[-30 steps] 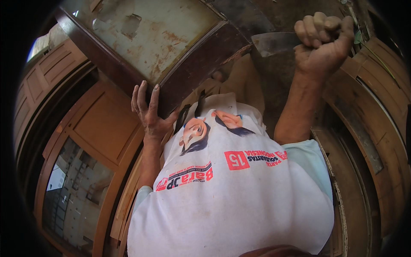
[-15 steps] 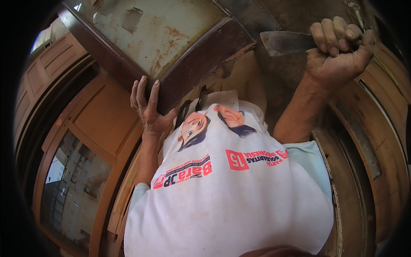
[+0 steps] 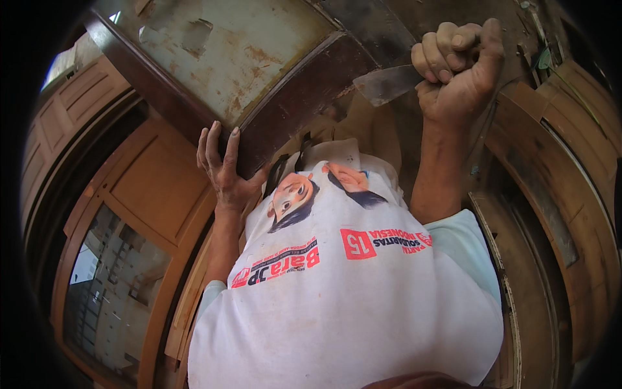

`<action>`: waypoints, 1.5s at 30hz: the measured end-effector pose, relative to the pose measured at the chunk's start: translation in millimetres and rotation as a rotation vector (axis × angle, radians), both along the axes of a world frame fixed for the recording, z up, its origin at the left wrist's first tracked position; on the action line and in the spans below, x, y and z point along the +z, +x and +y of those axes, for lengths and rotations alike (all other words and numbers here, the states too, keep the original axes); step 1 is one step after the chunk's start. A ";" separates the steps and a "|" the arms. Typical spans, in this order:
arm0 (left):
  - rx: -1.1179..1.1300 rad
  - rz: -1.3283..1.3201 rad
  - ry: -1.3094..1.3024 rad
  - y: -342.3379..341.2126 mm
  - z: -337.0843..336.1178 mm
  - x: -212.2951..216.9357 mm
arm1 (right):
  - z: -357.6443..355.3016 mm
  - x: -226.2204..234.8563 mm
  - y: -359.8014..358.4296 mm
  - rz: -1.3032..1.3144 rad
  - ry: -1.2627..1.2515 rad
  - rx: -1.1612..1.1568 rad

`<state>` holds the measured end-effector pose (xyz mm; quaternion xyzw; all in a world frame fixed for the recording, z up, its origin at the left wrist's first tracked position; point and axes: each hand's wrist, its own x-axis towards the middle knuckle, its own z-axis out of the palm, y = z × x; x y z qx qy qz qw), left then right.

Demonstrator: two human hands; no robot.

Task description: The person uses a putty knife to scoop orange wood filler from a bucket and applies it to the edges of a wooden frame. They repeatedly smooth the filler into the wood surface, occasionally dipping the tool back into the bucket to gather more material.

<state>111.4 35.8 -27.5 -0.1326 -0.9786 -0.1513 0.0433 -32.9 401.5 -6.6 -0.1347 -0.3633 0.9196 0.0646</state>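
Closest to the camera is the person's white printed shirt [image 3: 343, 305], with both forearms rising past it. The left hand [image 3: 223, 168] spreads flat, fingers open, against the dark wooden frame edge of a worn panel [image 3: 253, 58] whose pale, rust-flecked face tilts away above; it steadies rather than clutches. Further up, the right hand [image 3: 457, 65] is a tight fist, its grip fully closed around the handle of a flat metal scraper [image 3: 389, 84], whose blade points left and touches the frame's dark corner.

To scrape well here, I judge that the blade should stay low and nearly flat to the wood, so it lifts old finish without gouging. The bracing palm should keep clear of the blade's path. Brown panelled doors [image 3: 129, 194] stand behind, beyond the work.
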 end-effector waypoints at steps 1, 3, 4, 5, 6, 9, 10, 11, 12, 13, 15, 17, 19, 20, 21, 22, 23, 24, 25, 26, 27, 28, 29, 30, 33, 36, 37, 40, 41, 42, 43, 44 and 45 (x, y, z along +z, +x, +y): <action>-0.004 -0.005 0.003 -2.4 2.1 0.8 | 17.7 2.6 -3.6 0.068 0.004 -0.024; -0.003 -0.021 -0.011 6.2 0.1 7.2 | 53.7 9.2 -12.2 0.127 -0.065 -0.070; -0.011 -0.019 -0.011 7.4 -1.9 7.4 | 47.0 5.2 -5.4 0.067 -0.026 -0.090; -0.030 0.005 0.001 -1.1 0.1 2.1 | 30.7 5.0 -5.0 0.029 0.023 -0.120; -0.031 0.007 0.005 -4.7 2.4 0.1 | 13.4 2.7 -4.0 -0.011 0.068 -0.146; 0.004 0.000 0.001 3.9 0.6 1.7 | 12.9 -5.6 0.6 0.058 -0.047 -0.059; 0.001 0.003 0.005 -0.4 2.3 3.3 | 31.7 -4.7 -1.7 0.106 -0.064 -0.080; -0.008 0.001 0.014 -1.0 3.6 3.5 | 50.9 1.6 -9.4 0.147 -0.063 -0.094; -0.007 0.002 0.009 0.9 3.1 4.3 | 51.3 -3.4 -8.3 0.109 -0.045 -0.120; -0.006 0.003 0.004 3.2 2.0 5.0 | 48.9 -9.2 -6.4 0.071 -0.027 -0.146; -0.019 0.003 0.003 -2.2 5.4 2.6 | 21.7 -15.3 -2.3 0.005 -0.044 -0.120; 0.014 -0.016 -0.014 6.2 1.6 2.5 | 3.9 -17.9 5.1 0.034 -0.100 -0.019; -0.004 0.002 0.017 1.9 2.3 -0.3 | 27.7 -6.5 2.0 0.142 -0.147 -0.068; -0.010 0.007 0.021 3.8 1.3 0.6 | 43.3 -2.9 -0.8 0.199 -0.213 -0.106; -0.008 -0.021 0.014 3.7 0.8 3.0 | 57.9 -3.8 -1.8 0.204 -0.264 -0.135; -0.006 -0.003 0.017 3.7 1.5 2.1 | 60.1 -9.8 -3.8 0.221 -0.282 -0.144; -0.016 -0.017 0.011 -0.3 2.6 3.7 | 44.5 -8.7 -2.4 0.141 -0.209 -0.132; -0.020 -0.041 0.011 -1.8 3.3 8.1 | 24.9 -3.5 3.7 0.053 -0.130 -0.117; -0.003 -0.030 -0.001 1.8 1.4 8.8 | 1.3 -5.1 12.7 0.069 -0.170 -0.001; 0.001 -0.026 0.006 2.7 0.5 6.5 | -15.9 1.8 23.1 0.068 -0.222 0.097; 0.005 -0.029 0.018 6.8 1.8 4.7 | -24.3 7.2 31.2 0.097 -0.225 0.141; 0.002 -0.045 0.034 11.9 3.6 2.1 | -29.1 11.0 39.6 0.126 -0.228 0.185; 0.007 -0.047 0.038 13.8 2.4 2.5 | -29.2 12.3 46.2 0.127 -0.201 0.170; 0.005 -0.034 0.040 9.4 -1.5 -0.3 | -26.9 8.4 50.1 0.145 -0.175 0.150; 0.000 -0.035 0.084 6.8 -3.9 2.1 | -15.3 3.8 55.8 -0.080 0.511 -0.112; -0.015 -0.025 0.117 6.4 -9.1 4.4 | 9.8 -21.5 57.5 -0.134 0.942 -0.108; -0.016 -0.019 0.127 7.2 -11.0 3.7 | 11.2 -23.3 57.7 -0.168 1.005 -0.115; -0.006 -0.020 0.149 8.7 -12.9 4.6 | 11.6 -31.5 63.7 -0.210 1.120 -0.128; -0.018 -0.046 0.153 11.3 -12.4 5.1 | 6.9 -21.6 75.7 -0.269 1.078 -0.107; -0.008 -0.032 0.161 8.6 -10.6 5.6 | 3.8 -19.1 78.1 -0.229 1.012 -0.111; -0.002 -0.021 0.165 1.7 -7.3 6.5 | 1.0 -17.1 73.3 -0.192 0.944 -0.118; -0.013 -0.049 0.178 5.6 -5.2 3.0 | -1.5 -19.6 84.4 -0.197 0.886 -0.129; -0.017 -0.043 0.176 5.7 -2.8 2.6 | -2.8 -24.4 90.5 -0.158 0.881 -0.126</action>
